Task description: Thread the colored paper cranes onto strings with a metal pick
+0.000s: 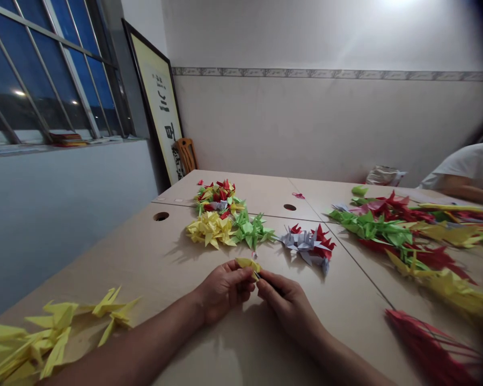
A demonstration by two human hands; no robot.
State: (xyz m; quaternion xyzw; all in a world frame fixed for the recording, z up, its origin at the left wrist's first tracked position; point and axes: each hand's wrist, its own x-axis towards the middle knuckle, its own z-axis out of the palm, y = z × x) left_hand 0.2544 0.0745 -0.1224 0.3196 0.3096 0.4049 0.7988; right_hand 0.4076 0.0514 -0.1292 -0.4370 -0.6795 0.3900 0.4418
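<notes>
Above the table's near middle, my left hand [221, 289] pinches a small folded yellow paper [248, 264] between thumb and fingers. My right hand [288, 302] is closed around a slim dark tool [258, 275] whose tip touches the yellow paper; its exact kind is mostly hidden by the fingers. Just beyond my hands lie clusters of folded paper cranes: yellow [211, 229], green [253, 229], and pale lilac [302, 242] with red ones [323, 240] beside them. Behind these sits a mixed-colour pile [217, 195].
Loose yellow cranes [58, 316] lie at the near left, beside my left forearm. Long rows of green [378, 228], red and yellow folded paper cover the right side. A person in a white sleeve [467, 163] sits at the far right. Cable holes [161, 216] pierce the tabletop.
</notes>
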